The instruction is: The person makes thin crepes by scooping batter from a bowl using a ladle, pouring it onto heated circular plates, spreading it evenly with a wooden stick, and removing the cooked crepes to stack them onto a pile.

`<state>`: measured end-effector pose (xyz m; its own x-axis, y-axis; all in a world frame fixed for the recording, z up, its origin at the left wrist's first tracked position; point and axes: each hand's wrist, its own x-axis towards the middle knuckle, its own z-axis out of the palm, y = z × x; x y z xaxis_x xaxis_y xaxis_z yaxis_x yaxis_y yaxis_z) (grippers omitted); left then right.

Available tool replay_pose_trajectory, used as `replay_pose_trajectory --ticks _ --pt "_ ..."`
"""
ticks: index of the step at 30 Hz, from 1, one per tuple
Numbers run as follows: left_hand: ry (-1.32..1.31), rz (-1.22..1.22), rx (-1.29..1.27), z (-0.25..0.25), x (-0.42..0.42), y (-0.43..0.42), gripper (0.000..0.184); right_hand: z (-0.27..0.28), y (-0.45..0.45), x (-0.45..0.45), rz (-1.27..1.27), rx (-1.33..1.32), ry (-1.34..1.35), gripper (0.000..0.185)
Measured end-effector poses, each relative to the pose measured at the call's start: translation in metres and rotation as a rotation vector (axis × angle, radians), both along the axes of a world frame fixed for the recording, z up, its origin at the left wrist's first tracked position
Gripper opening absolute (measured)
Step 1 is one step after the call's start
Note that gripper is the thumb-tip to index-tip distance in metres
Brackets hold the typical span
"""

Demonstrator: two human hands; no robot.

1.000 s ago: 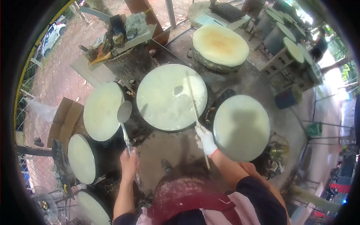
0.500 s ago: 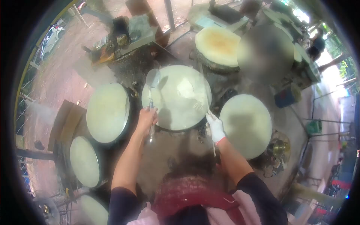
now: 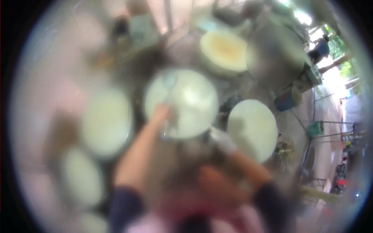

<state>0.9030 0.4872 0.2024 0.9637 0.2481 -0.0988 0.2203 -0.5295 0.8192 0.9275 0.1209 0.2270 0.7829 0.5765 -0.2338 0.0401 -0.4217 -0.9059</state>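
Note:
Much of the view is blurred. My bare left hand [image 3: 162, 112] is closed round the handle of a ladle, and the ladle's round head [image 3: 169, 79] is over the upper left part of the middle round pan [image 3: 194, 116]. At that pan's lower right edge is my right hand [image 3: 221, 139] in a white glove, its fingers smeared by blur; the stick cannot be made out now. Just right of the glove lies another pale round pan [image 3: 254, 128].
More pale round pans stand at the left [image 3: 107, 122] and lower left [image 3: 82, 176]. A browned round sheet [image 3: 224, 50] lies behind the middle pan. A blue bucket [image 3: 286, 101] and a green container [image 3: 315, 129] are at the right. A person [image 3: 321, 48] is far off at upper right.
My left hand and the ladle have moved right, from beside the left pan to over the middle one. My gloved hand has shifted slightly down since half a second ago. The view has become blurred.

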Motion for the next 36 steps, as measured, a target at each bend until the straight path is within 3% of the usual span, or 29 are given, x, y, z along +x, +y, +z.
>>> replay_pose_trajectory --ticks 2,3,5,7,8,9,10,13,16,19,20,21,22,25,26,28,30,31,34,35,36 --pt "-0.063 -0.035 0.006 0.02 0.0 -0.006 0.026 0.024 -0.01 -0.005 -0.077 -0.009 0.184 0.044" --pt "-0.06 -0.075 0.037 0.028 0.003 -0.008 0.025 0.017 -0.011 -0.008 -0.172 -0.013 0.094 0.043" --pt "-0.025 -0.17 -0.099 0.009 0.009 0.002 0.019 -0.006 -0.011 -0.018 -0.359 -0.018 -0.077 0.043" --pt "0.04 -0.274 -0.433 -0.06 0.018 0.025 0.018 0.011 0.01 -0.032 -0.233 -0.065 -0.174 0.044" --pt "0.118 -0.147 -0.604 -0.044 0.014 0.012 0.016 0.015 0.017 -0.04 -0.17 -0.091 -0.221 0.044" --pt "0.194 -0.017 -0.772 -0.005 0.006 -0.015 0.015 -0.017 0.016 -0.045 -0.057 0.001 -0.392 0.042" --pt "0.276 0.121 -0.936 0.027 -0.006 -0.039 0.016 -0.007 0.021 -0.048 -0.079 0.002 -0.089 0.041" --pt "0.289 0.367 -1.072 0.073 -0.034 -0.066 0.016 0.006 0.024 -0.036 -0.186 0.152 0.048 0.038" --pt "0.377 0.546 -0.938 0.076 -0.049 -0.088 0.016 -0.016 0.011 -0.033 -0.24 0.238 0.269 0.038" --pt "0.404 0.615 -1.004 0.111 -0.053 -0.131 0.016 -0.003 0.027 -0.055 0.009 0.089 0.043 0.035" --pt "0.352 0.607 -1.144 0.097 -0.056 -0.135 0.016 0.001 0.036 -0.064 0.069 0.019 0.002 0.033" --pt "0.29 0.593 -1.276 0.073 -0.056 -0.135 0.017 -0.022 0.039 -0.068 -0.019 0.218 0.413 0.034" --pt "0.231 0.581 -1.41 0.06 -0.059 -0.135 0.018 -0.033 0.039 -0.064 0.091 0.082 0.127 0.035" --pt "0.089 0.616 -0.954 0.141 -0.079 -0.121 0.024 0.014 0.021 -0.034 0.042 -0.017 0.145 0.037" --pt "0.063 0.532 -0.908 0.095 -0.103 -0.092 0.027 0.021 0.01 -0.02 -0.028 0.025 0.108 0.038" --pt "0.083 0.431 -1.274 0.073 -0.13 -0.07 0.032 0.027 -0.004 0.012 -0.165 0.153 0.091 0.039" --pt "0.127 0.369 -2.119 0.141 -0.137 -0.077 0.035 0.014 -0.004 0.038 -0.207 0.227 0.121 0.041" --pt "0.154 0.376 -2.324 0.133 -0.134 -0.068 0.035 -0.008 0.0 0.047 -0.188 0.204 0.036 0.042" --pt "0.215 0.347 -2.781 0.138 -0.125 -0.056 0.036 0.005 0.013 0.028 -0.046 -0.088 -0.041 0.048" --pt "0.242 0.333 -2.905 0.148 -0.123 -0.059 0.037 0.006 0.011 0.023 0.069 -0.082 0.081 0.05" --pt "0.231 0.41 -2.93 0.157 -0.125 -0.063 0.037 0.007 0.01 0.018 0.174 -0.118 0.049 0.051"
